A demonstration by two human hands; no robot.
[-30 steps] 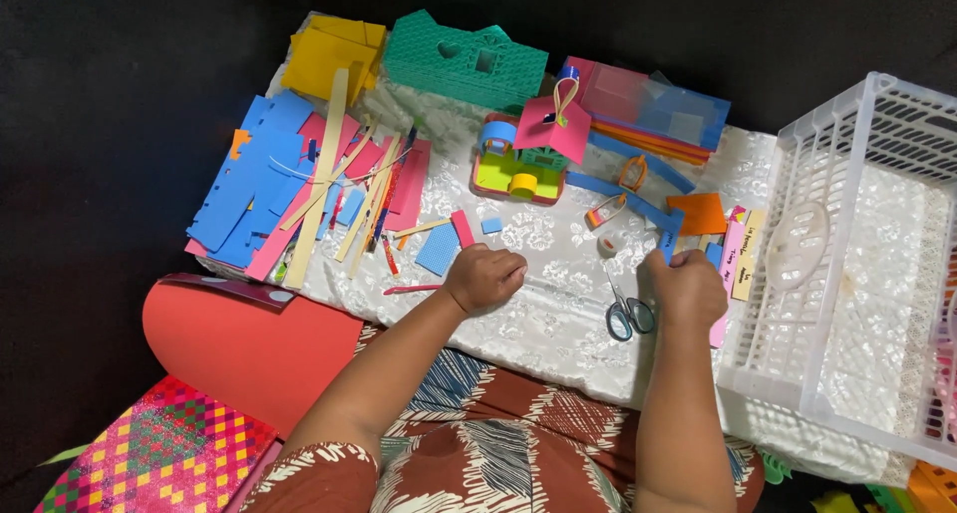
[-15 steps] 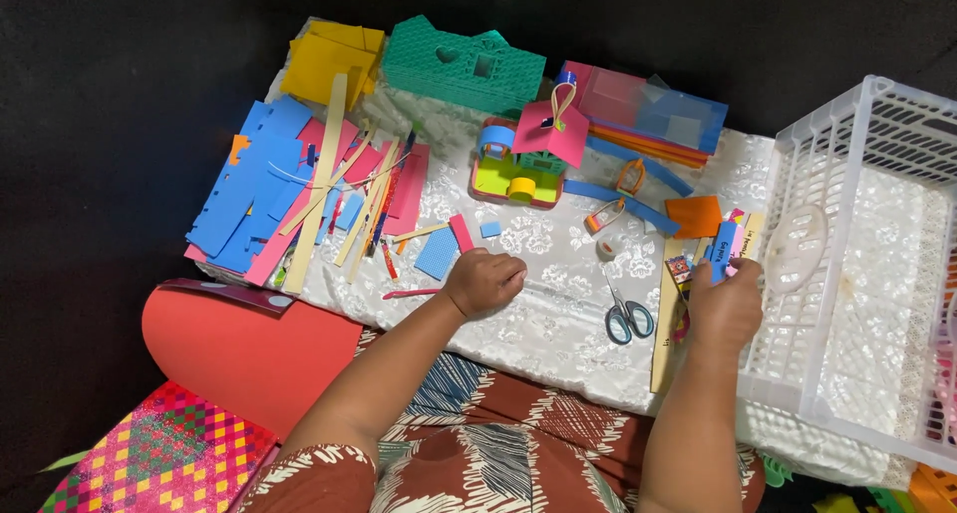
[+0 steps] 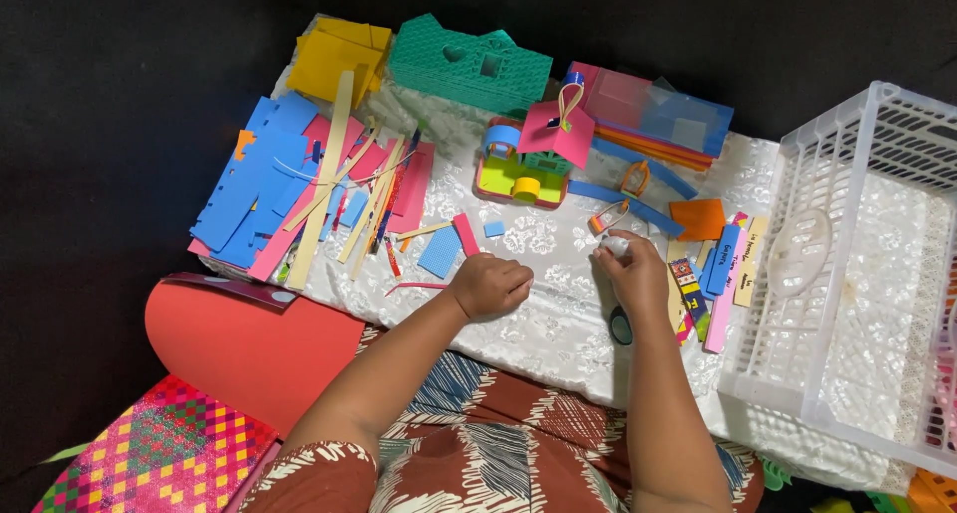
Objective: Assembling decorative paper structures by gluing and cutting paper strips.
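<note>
Our right hand point(image 3: 638, 279) has come back from the paper strips near the white basket point(image 3: 847, 274) and now curls its fingers around a small white object point(image 3: 616, 244); we cannot tell exactly what it is. Our left hand point(image 3: 490, 286) stays loosely fisted, empty, just left of it, and the scissors point(image 3: 621, 326) lie beneath the right wrist

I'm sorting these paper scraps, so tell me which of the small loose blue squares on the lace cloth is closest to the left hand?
The larger light-blue square, lying just up and left of the closed left hand beside a pink strip. The tiny blue square sits farther up the cloth.
</note>
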